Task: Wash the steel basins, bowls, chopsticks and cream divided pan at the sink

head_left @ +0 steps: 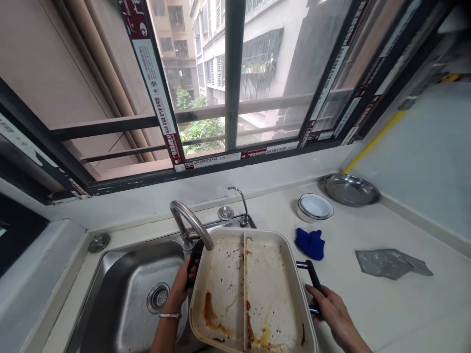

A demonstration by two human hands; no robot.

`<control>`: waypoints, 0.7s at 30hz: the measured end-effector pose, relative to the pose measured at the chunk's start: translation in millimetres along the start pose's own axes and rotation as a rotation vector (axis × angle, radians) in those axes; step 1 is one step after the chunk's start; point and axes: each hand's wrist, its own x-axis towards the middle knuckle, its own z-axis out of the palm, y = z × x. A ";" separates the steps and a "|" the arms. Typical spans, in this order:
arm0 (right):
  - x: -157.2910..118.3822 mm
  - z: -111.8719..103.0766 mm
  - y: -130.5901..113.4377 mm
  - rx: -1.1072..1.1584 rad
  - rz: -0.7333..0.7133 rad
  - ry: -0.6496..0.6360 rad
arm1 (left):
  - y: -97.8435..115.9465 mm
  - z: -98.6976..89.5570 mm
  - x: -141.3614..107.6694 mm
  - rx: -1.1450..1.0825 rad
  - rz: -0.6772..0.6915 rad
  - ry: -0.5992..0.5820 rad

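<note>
A cream rectangular pan (274,284) with a divider down its middle is held up over the right side of the sink and the counter edge. Brown sauce, bits of food and a red scrap cling to both compartments. My left hand (183,280), with a bracelet at the wrist, is closed round the pan's left black handle, partly hidden by the pan. My right hand (331,309) grips the black handle (312,274) on the other side. The curved steel faucet (191,220) hangs over the pan's upper left corner; no water shows.
The steel sink (138,289) with its drain (158,296) lies at left. On the counter at right are stacked white bowls (315,206), a blue cloth (309,243), a grey cloth (392,262) and a metal basin (351,189). A thin tap (243,198) stands behind the pan.
</note>
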 end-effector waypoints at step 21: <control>-8.2 47.5 -25.4 0.092 0.094 -0.040 | 3.0 -33.3 39.9 0.160 -0.020 0.102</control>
